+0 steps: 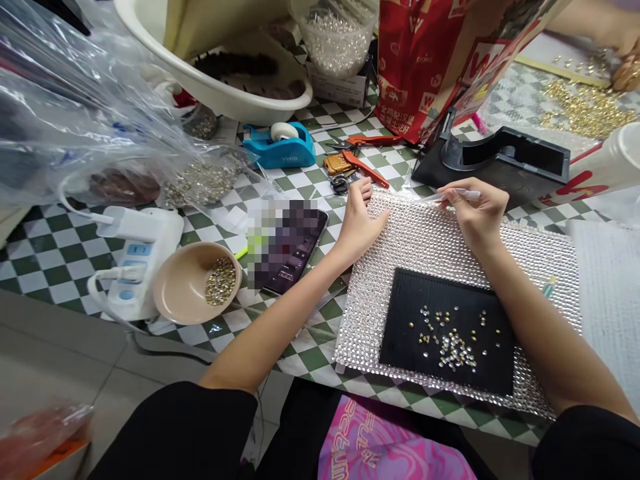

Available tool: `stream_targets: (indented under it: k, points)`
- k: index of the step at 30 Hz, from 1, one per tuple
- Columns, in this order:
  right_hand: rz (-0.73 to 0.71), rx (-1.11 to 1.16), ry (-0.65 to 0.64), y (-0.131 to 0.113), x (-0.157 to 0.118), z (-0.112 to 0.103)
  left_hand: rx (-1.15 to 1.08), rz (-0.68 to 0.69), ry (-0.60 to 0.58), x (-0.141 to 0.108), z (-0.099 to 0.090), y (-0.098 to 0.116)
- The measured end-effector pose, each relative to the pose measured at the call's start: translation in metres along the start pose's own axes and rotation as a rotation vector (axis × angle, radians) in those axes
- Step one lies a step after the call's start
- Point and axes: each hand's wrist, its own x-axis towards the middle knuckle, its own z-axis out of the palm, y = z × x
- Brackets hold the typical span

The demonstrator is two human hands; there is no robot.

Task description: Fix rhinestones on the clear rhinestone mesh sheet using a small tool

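A sheet covered in rows of rhinestones (370, 320) lies on the checkered tablecloth. My left hand (361, 217) rests at its upper left corner, fingers apart with the thumb on the sheet. Near the sheet's top edge, my right hand (475, 210) pinches a thin whitish pen-like tool (467, 194), its tip pointing left over the stones. On the sheet's lower part sits a black ridged tray (405, 333) with loose gold and clear stones (457, 350) scattered on it.
Left of the sheet are a phone (295, 250), a bowl of stones (167, 287) and a power strip (145, 267). Behind stand a blue tape dispenser (287, 152), orange-handled pliers (367, 170), a black dispenser (500, 160) and a red bag (415, 67). Another person's hand (627, 70) is at upper right.
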Motion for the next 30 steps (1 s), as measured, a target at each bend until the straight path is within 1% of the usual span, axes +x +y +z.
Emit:
stream_targets:
  k: [10, 16, 30]
  points:
    - [0.047, -0.019, 0.034, -0.0018, -0.0014, -0.0049, 0.002, 0.009, 0.011, 0.0005, 0.0011, -0.0027]
    - [0.029, 0.001, 0.038, -0.0022, -0.0039, -0.0092, 0.003, 0.022, 0.026, 0.0017, 0.0027, -0.0061]
    - [0.027, -0.025, 0.014, 0.0006, -0.0037, -0.0075, 0.007, 0.016, 0.003, 0.0015, 0.0005, -0.0047]
